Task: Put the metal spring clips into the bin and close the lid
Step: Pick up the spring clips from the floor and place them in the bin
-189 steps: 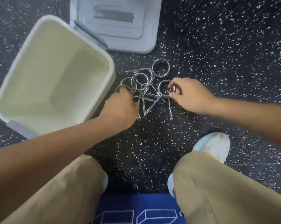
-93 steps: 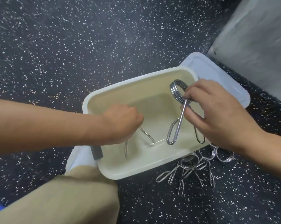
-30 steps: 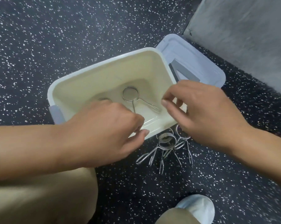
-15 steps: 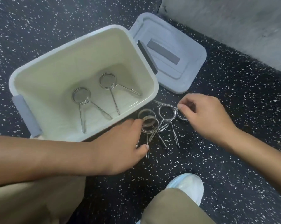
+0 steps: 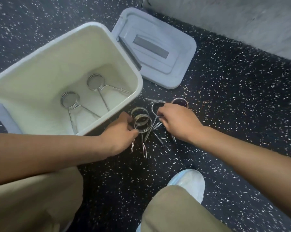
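A cream bin (image 5: 41, 52) stands open on the speckled floor at the left, with two metal spring clips (image 5: 71, 104) lying flat on its bottom. Its grey lid (image 5: 180, 52) lies flat on the floor behind and to the right, touching the bin's far corner. Several more spring clips (image 5: 142, 122) lie in a tangled pile beside the bin's near right corner. My left hand (image 5: 119, 133) pinches the coil of one clip at the pile's left side. My right hand (image 5: 176, 122) has its fingers closed on a clip at the pile's right side. Both clips still rest on the floor.
A pale grey wall (image 5: 233, 19) runs along the back right. My knees in tan trousers (image 5: 32, 198) and a shoe in a light cover (image 5: 186, 185) fill the near edge. The dark speckled floor (image 5: 242, 106) stretches to the right.
Both hands left the bin, where two clips now lie, and came down onto the floor pile. Since half a second ago, each hand has closed its fingers on a clip.
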The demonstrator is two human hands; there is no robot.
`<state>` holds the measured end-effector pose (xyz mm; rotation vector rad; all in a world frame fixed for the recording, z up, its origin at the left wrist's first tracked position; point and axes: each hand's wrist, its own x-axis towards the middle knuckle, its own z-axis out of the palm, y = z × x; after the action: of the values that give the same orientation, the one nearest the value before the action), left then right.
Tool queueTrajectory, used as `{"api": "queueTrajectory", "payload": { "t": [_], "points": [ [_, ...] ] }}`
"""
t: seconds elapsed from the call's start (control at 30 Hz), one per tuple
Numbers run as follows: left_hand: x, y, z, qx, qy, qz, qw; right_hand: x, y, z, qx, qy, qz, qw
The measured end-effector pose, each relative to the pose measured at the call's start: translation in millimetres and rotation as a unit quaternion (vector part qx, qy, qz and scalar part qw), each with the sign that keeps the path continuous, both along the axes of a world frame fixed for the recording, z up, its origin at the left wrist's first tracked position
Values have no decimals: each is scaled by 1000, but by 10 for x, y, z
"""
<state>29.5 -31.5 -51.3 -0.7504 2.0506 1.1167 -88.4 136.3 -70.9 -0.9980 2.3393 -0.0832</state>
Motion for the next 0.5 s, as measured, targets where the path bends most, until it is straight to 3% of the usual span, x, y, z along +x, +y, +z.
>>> {"api": "queueTrajectory", "payload": {
  "t": [0.27, 0.5],
  "points": [
    [-60, 30, -34, 51, -11, 20, 998, 68, 70, -4, -33, 32, -5, 999],
    [59, -2, 49, 32, 9, -47, 998, 192, 251, 47, -93, -6, -106, 990]
  ]
}}
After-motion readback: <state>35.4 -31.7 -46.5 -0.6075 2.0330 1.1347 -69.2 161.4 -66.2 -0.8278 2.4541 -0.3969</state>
